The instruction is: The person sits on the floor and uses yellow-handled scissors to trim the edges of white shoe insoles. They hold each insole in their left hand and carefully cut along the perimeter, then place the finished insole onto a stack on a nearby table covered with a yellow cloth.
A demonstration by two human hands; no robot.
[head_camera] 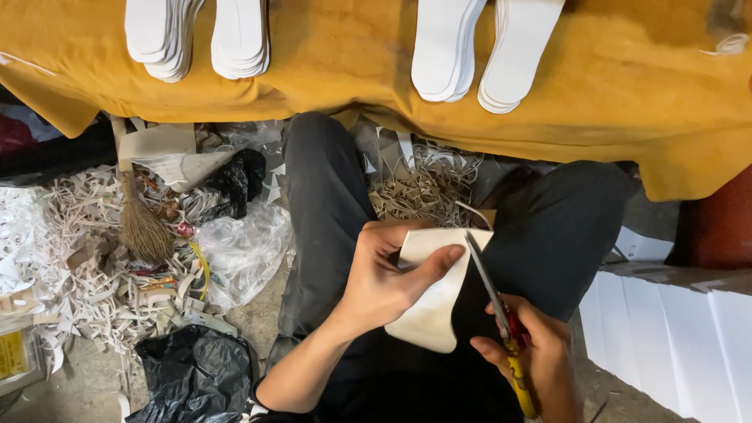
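Left hand (380,278) fingers gripping insole (435,294), rounded end toward wearer, right hand (529,352) fingers closed on scissors (493,294)

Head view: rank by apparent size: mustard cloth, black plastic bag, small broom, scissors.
1. mustard cloth, largest by far.
2. black plastic bag, partly cropped.
3 and 4. small broom and scissors look alike in length; the scissors sit nearer the camera, so unranked.

The four stacks of white soles (235,39) on the counter (352,63) are cut off by the top edge. The left hand (384,282) covers part of the cream sheet (431,305). The scissors' handles (517,368) are buried in the right hand (533,352), whose wrist leaves the bottom edge.
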